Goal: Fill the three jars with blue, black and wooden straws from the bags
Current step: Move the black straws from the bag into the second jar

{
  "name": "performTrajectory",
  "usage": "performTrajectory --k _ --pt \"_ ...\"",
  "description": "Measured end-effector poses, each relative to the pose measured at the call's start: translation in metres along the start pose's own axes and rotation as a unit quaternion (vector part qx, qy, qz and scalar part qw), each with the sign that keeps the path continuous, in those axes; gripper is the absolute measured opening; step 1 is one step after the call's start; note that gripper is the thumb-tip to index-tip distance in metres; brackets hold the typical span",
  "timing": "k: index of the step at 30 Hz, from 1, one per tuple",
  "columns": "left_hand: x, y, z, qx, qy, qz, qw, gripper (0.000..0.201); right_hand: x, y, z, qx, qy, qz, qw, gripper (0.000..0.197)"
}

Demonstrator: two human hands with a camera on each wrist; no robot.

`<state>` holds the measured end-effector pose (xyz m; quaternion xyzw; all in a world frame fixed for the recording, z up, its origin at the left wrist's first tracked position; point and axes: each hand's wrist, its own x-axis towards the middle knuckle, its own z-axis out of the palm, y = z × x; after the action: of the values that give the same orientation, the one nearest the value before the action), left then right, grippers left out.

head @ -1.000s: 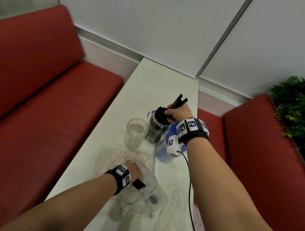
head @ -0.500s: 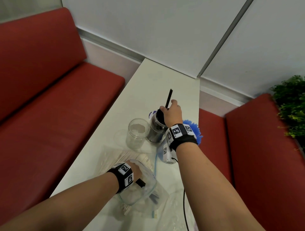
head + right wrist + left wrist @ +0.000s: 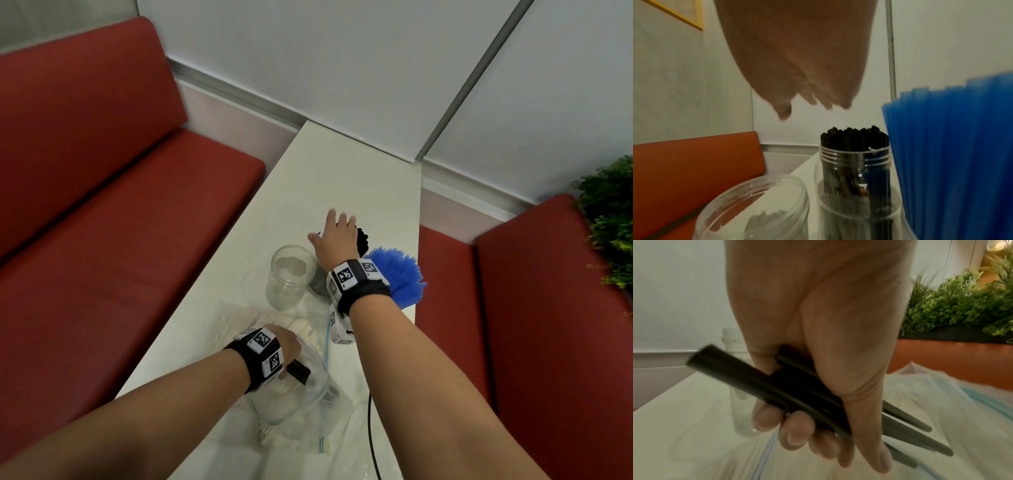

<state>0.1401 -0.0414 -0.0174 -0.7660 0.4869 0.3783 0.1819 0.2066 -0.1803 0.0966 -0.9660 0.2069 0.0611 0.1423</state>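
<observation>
Gripping black straws (image 3: 818, 402) in curled fingers, the left hand (image 3: 286, 346) lies nearer the bag; the right hand (image 3: 337, 240), spread and seemingly empty, hovers above the black jar (image 3: 854, 178).

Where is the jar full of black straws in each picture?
Head: jar of black straws sits mid-table, mostly hidden behind the right hand.
Left wrist: not in it.
Right wrist: bottom centre, under the fingers.
Shared landmark: the empty jar beside it, on its left.
</observation>
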Motion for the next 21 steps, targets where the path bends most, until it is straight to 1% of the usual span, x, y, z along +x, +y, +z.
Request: performTrajectory --k 1,2,3,4,5,6,7,8,9,10,12,13,14,15,16,17,18,19,21 --pt "-0.003 -0.001 -0.006 -0.003 0.0 -0.007 1.0 0.038 -0.005 -0.004 -0.005 0.046 0.066 -0.042 0.996 0.062" --pt "-0.006 -0.001 -0.01 -0.003 0.007 -0.021 1.0 0.035 -0.011 -0.008 -0.009 0.114 0.128 -0.076 0.982 0.055" --pt "-0.005 -0.003 -0.011 0.013 0.028 -0.027 0.999 0.032 -0.019 -0.01 -0.011 0.201 0.162 -0.095 0.961 0.051" --pt "-0.006 -0.004 -0.012 0.012 0.048 -0.034 0.998 0.032 -0.029 -0.011 -0.013 0.305 0.156 -0.099 0.934 0.048" --pt "-0.008 -0.006 -0.013 0.017 0.053 -0.036 0.998 0.032 -0.042 -0.011 -0.012 0.407 0.1 -0.087 0.904 0.046" --pt "-0.01 -0.008 -0.012 0.022 0.048 -0.032 0.998 0.032 -0.056 -0.007 -0.008 0.477 0.018 -0.069 0.876 0.044" --pt "-0.013 -0.01 -0.011 0.023 0.036 -0.032 0.999 0.032 -0.07 -0.001 0.002 0.508 -0.065 -0.057 0.857 0.042" --pt "-0.018 -0.012 -0.014 0.018 0.029 -0.041 0.999 0.031 -0.084 0.007 0.012 0.49 -0.128 -0.053 0.861 0.042" --pt "-0.023 -0.012 -0.018 0.012 0.039 -0.046 0.998 0.029 -0.096 0.017 0.024 0.447 -0.169 -0.057 0.877 0.046" --pt "-0.028 -0.012 -0.023 0.003 0.056 -0.051 0.997 0.029 -0.108 0.026 0.035 0.407 -0.196 -0.062 0.89 0.053" --pt "-0.039 -0.011 -0.035 -0.006 0.061 -0.056 0.997 0.031 -0.125 0.037 0.06 0.371 -0.247 -0.068 0.892 0.067" --pt "-0.045 -0.01 -0.041 -0.007 0.065 -0.064 0.996 0.026 -0.132 0.038 0.071 0.354 -0.264 -0.072 0.894 0.068" --pt "-0.051 -0.008 -0.047 0.004 0.08 -0.071 0.994 0.013 -0.138 0.037 0.081 0.332 -0.269 -0.072 0.901 0.065" --pt "-0.057 -0.007 -0.052 0.013 0.097 -0.069 0.993 0.01 -0.142 0.036 0.09 0.312 -0.261 -0.067 0.911 0.056" --pt "-0.064 -0.004 -0.059 0.016 0.103 -0.068 0.992 0.017 -0.145 0.035 0.099 0.302 -0.241 -0.051 0.921 0.043" --pt "-0.073 0.0 -0.067 0.022 0.102 -0.064 0.992 0.017 -0.149 0.034 0.106 0.305 -0.219 -0.032 0.926 0.029" --pt "-0.083 0.003 -0.077 0.021 0.104 -0.052 0.993 0.015 -0.152 0.034 0.11 0.321 -0.2 -0.011 0.925 0.015" --pt "-0.092 0.004 -0.086 0.009 0.109 -0.037 0.993 0.019 -0.155 0.034 0.112 0.349 -0.185 0.006 0.919 0.006" --pt "-0.112 0.003 -0.106 -0.05 0.145 -0.009 0.988 0.031 -0.161 0.034 0.111 0.404 -0.152 0.02 0.902 0.012"
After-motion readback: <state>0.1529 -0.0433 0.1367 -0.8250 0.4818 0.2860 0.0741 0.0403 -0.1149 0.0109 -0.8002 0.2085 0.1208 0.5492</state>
